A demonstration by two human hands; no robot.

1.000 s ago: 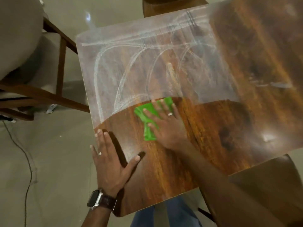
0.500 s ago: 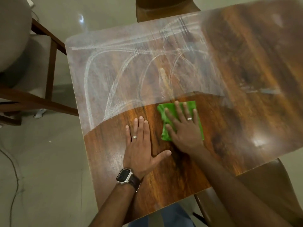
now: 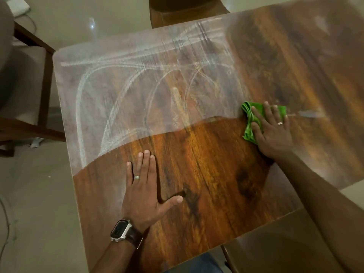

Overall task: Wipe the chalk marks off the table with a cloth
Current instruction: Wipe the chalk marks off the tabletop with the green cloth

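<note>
A brown wooden table (image 3: 206, 194) fills the view. White chalk marks (image 3: 122, 89), curved lines and a hazy smear, cover its far left part; the near part shows bare dark wood. My right hand (image 3: 272, 131) presses flat on a crumpled green cloth (image 3: 249, 123) at the table's right side, at the edge of the chalky area. A short chalk streak (image 3: 309, 114) lies just right of the cloth. My left hand (image 3: 146, 191), with a ring and a wristwatch, rests flat and spread on the bare wood near the front.
A wooden chair with a pale cushion (image 3: 29, 85) stands left of the table. Another brown chair (image 3: 187, 10) sits at the far side, and a chair seat (image 3: 285, 249) is at the near right. A cable (image 3: 6, 223) lies on the grey floor at left.
My right hand has slid the green cloth to the right along the edge of the chalky area. My left hand moved from the table's left edge onto the bare wood.
</note>
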